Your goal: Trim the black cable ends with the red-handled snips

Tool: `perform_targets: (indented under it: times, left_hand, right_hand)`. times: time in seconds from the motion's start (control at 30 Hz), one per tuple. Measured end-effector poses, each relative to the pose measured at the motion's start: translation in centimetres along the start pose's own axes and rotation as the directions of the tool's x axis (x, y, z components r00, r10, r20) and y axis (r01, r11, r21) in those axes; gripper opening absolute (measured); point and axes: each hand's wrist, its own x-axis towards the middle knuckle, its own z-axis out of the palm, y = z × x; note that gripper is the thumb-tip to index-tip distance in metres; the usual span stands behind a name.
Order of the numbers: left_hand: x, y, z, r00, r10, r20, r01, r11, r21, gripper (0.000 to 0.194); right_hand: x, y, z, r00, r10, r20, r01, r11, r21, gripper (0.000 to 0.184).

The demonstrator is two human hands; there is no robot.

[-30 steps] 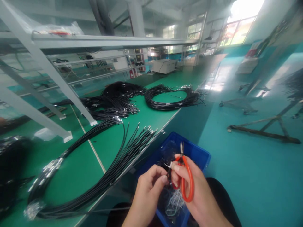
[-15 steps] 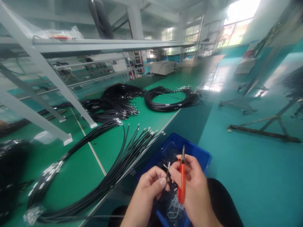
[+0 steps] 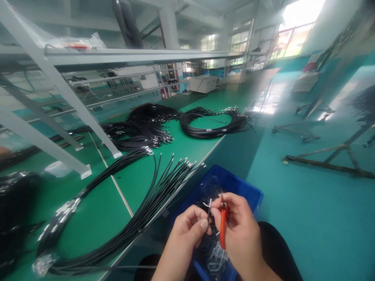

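Observation:
My left hand (image 3: pixel 191 226) pinches the end of a black cable (image 3: pixel 209 215) between thumb and fingers; pale wire ends stick up out of its tip. My right hand (image 3: pixel 238 218) is closed round red-handled cutters (image 3: pixel 223 230), their metal jaws pointing up and away from me. The right thumb and forefinger are close to the stripped wires; whether they touch them is hard to make out. Both hands are above a blue bin (image 3: pixel 252 191) that holds clear and dark scraps (image 3: pixel 216 255).
On the green bench (image 3: pixel 96 222) to the left lies a bundle of black cables (image 3: pixel 131 224), their tips fanned near the edge. A coil of cables (image 3: pixel 202 130) and further heaps (image 3: pixel 134 132) lie farther back. White shelf legs (image 3: pixel 79 105) stand on the bench.
The cutters have turned in my right hand, so their jaws sit lower and show at a different angle. My left hand keeps its pinch on the cable, shifted slightly right in view.

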Motion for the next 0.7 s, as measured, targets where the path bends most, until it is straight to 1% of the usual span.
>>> perform_targets:
  times: [0.07,0.13,0.17,0.2,0.27,0.33,0.37,0.4,0.43,0.47,0.5,0.53,0.57,0.6,0.63,0.7]
  left_hand:
    - [0.0,-0.1,0.0,1.000,0.018,0.002,-0.018,0.999,0.035,0.023]
    - [0.1,-0.3,0.0,0.998,0.060,-0.013,-0.059,0.996,0.074,0.023]
    - [0.1,-0.3,0.0,0.996,0.083,-0.032,-0.080,0.993,0.089,0.022]
    - [0.2,-0.4,0.0,0.993,0.105,-0.059,-0.099,0.990,0.100,0.022]
    - [0.3,-0.4,-0.2,0.984,0.134,-0.120,-0.121,0.986,0.113,0.020]
    - [0.6,-0.4,-0.5,0.975,0.146,-0.166,-0.127,0.985,0.118,0.018]
    - [0.7,-0.4,-0.6,0.971,0.154,-0.184,-0.133,0.984,0.121,0.016]
    - [0.8,-0.4,-0.7,0.966,0.161,-0.203,-0.138,0.983,0.122,0.015]
    - [0.9,-0.5,-0.8,0.960,0.172,-0.222,-0.147,0.981,0.125,0.014]
    - [1.0,-0.5,-0.8,0.953,0.185,-0.239,-0.157,0.979,0.132,0.013]
    - [1.0,-0.6,-0.8,0.946,0.200,-0.253,-0.168,0.975,0.143,0.012]
    - [1.0,-0.6,-0.7,0.941,0.215,-0.263,-0.179,0.972,0.154,0.011]
    - [1.0,-0.7,-0.6,0.937,0.228,-0.266,-0.188,0.968,0.166,0.010]
    - [1.0,-0.7,-0.5,0.934,0.238,-0.266,-0.195,0.965,0.177,0.009]
    - [0.9,-0.7,-0.4,0.933,0.244,-0.263,-0.200,0.962,0.185,0.008]
    - [0.8,-0.8,-0.3,0.936,0.249,-0.249,-0.202,0.959,0.201,0.007]
  right_hand:
    - [-0.1,0.5,-0.2,0.995,-0.098,0.004,0.098,0.986,-0.134,0.030]
    - [-0.1,0.8,-0.3,0.982,-0.188,0.019,0.187,0.952,-0.244,0.033]
    - [-0.2,0.9,-0.3,0.978,-0.208,0.020,0.205,0.940,-0.274,0.033]
    - [-0.2,0.9,-0.3,0.979,-0.204,0.007,0.198,0.938,-0.286,0.032]
    - [-0.5,0.7,-0.3,0.990,-0.130,-0.050,0.111,0.954,-0.277,0.028]
    - [-0.9,0.2,-0.4,0.997,0.000,-0.083,-0.015,0.983,-0.182,0.027]
    - [-1.2,-0.1,-0.6,0.995,0.079,-0.059,-0.084,0.992,-0.096,0.027]
    - [-1.4,-0.4,-0.8,0.986,0.164,0.003,-0.164,0.986,0.001,0.028]
    - [-1.7,-0.8,-1.0,0.963,0.254,0.092,-0.262,0.961,0.087,0.029]
    - [-1.8,-1.1,-1.2,0.919,0.342,0.195,-0.372,0.917,0.146,0.028]
    - [-1.9,-1.4,-1.3,0.857,0.422,0.296,-0.482,0.860,0.166,0.026]
    - [-1.9,-1.7,-1.4,0.786,0.489,0.378,-0.574,0.804,0.153,0.025]
    - [-1.8,-1.8,-1.5,0.721,0.538,0.436,-0.641,0.758,0.125,0.024]
    - [-1.7,-2.0,-1.5,0.674,0.567,0.474,-0.680,0.726,0.099,0.024]
    - [-1.6,-2.0,-1.5,0.645,0.580,0.498,-0.701,0.708,0.084,0.026]
    - [-1.2,-2.1,-1.4,0.628,0.576,0.523,-0.710,0.699,0.083,0.029]
